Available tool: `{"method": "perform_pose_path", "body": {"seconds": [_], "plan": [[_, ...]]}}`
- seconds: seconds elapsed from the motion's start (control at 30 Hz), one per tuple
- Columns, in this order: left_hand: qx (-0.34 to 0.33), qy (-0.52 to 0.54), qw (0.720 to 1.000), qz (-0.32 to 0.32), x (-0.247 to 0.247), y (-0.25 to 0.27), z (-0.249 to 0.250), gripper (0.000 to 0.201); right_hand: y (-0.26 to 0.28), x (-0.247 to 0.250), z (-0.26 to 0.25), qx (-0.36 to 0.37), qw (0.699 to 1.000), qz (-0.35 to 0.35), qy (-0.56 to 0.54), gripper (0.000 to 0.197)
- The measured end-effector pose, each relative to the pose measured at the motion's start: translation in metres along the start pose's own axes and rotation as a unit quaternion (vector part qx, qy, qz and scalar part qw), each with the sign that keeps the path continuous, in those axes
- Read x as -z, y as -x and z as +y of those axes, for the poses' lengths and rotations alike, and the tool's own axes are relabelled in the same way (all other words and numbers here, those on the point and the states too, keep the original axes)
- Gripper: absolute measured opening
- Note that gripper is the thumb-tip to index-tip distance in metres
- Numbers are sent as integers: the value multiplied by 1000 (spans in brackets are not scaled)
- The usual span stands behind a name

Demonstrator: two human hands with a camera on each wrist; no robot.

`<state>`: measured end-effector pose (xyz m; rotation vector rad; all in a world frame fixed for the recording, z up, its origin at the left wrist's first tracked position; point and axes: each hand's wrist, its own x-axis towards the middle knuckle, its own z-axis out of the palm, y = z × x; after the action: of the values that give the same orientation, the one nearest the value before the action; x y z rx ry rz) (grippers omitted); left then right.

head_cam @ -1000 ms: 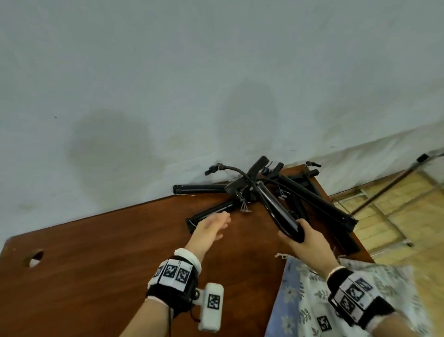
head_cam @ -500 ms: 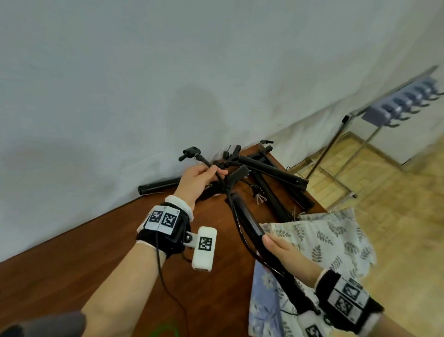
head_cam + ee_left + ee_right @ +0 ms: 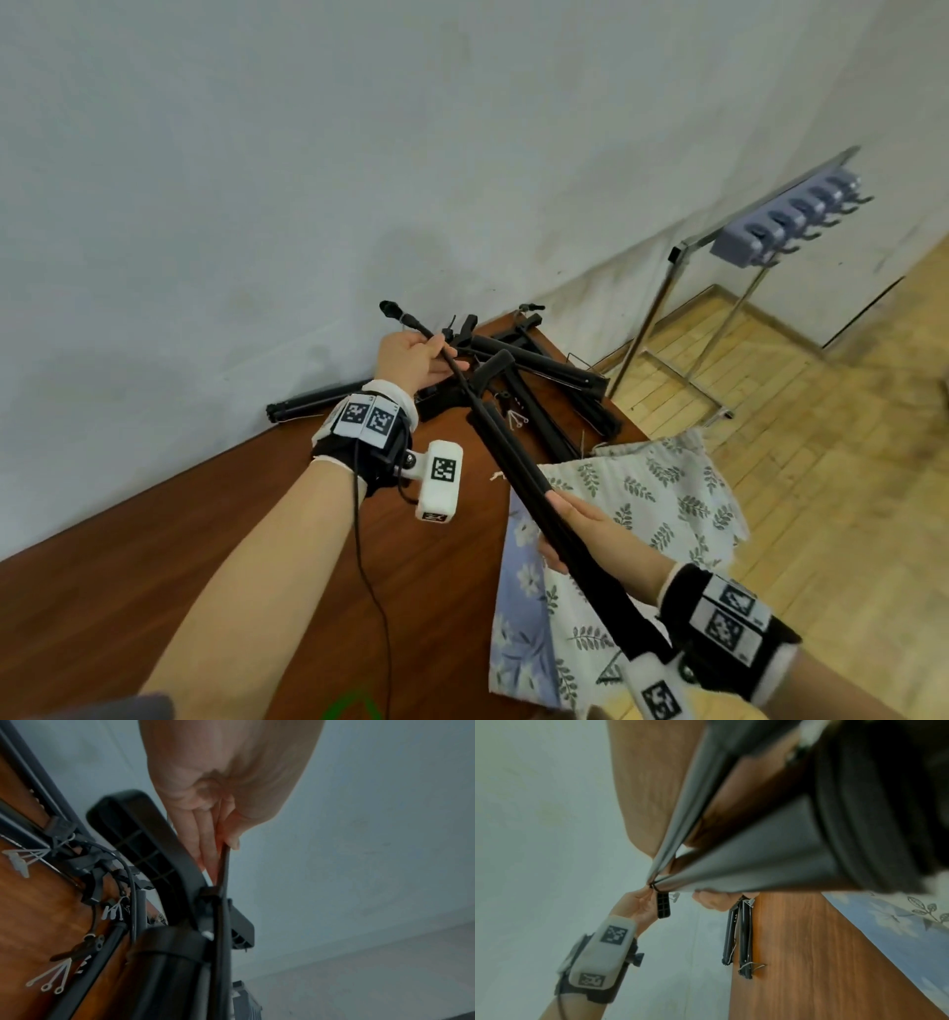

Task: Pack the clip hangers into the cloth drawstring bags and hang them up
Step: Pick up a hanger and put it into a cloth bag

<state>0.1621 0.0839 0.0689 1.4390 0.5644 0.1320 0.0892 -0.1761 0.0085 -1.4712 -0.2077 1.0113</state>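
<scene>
A black clip hanger (image 3: pixel 518 462) is held up over the table, slanting from far left to near right. My left hand (image 3: pixel 416 360) pinches its thin hook wire (image 3: pixel 223 866) near the top, thumb against fingers. My right hand (image 3: pixel 585 529) grips the hanger's thick folded body lower down, above the leaf-print cloth bag (image 3: pixel 662 493). A blue floral bag (image 3: pixel 518 606) lies under it at the table's right edge. More black clip hangers (image 3: pixel 544 380) lie piled at the table's far corner. In the right wrist view the held hanger (image 3: pixel 770 850) fills the frame, blurred.
The brown wooden table (image 3: pixel 257 539) stands against a pale wall (image 3: pixel 308 180). A metal rack (image 3: pixel 683 318) with a row of purple hooks (image 3: pixel 785 221) stands on the wood floor to the right. One hanger (image 3: pixel 313 401) lies along the wall.
My left hand reached from the table to the hook wire and pinched it. The right hand lifted the hanger off the pile and drew it back over the bags.
</scene>
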Motion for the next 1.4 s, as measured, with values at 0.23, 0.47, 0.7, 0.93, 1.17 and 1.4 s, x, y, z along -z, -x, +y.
{"method": "perform_pose_path", "body": {"seconds": [0.23, 0.47, 0.7, 0.93, 1.17, 1.4], "plan": [[-4, -207, 974, -87, -1, -11, 18, 29, 9, 9, 0, 38, 996, 28, 72, 30], [-223, -539, 806, -100, -5, 0, 49, 15, 9, 10, 10, 74, 995, 40, 53, 48], [-219, -354, 887, -199, -30, 38, 69, 28, 8, 18, 1, 47, 998, 5, 48, 55], [-342, -502, 700, -376, -47, 55, 62, 48, 10, 23, -2, 32, 998, -3, 52, 32], [-172, -228, 864, -414, -49, 40, 42, 60, 16, 24, -8, 72, 997, 6, 18, 23], [-90, -14, 932, -351, -79, 65, -7, 48, 14, 23, -7, 55, 998, 17, -12, 28]]}}
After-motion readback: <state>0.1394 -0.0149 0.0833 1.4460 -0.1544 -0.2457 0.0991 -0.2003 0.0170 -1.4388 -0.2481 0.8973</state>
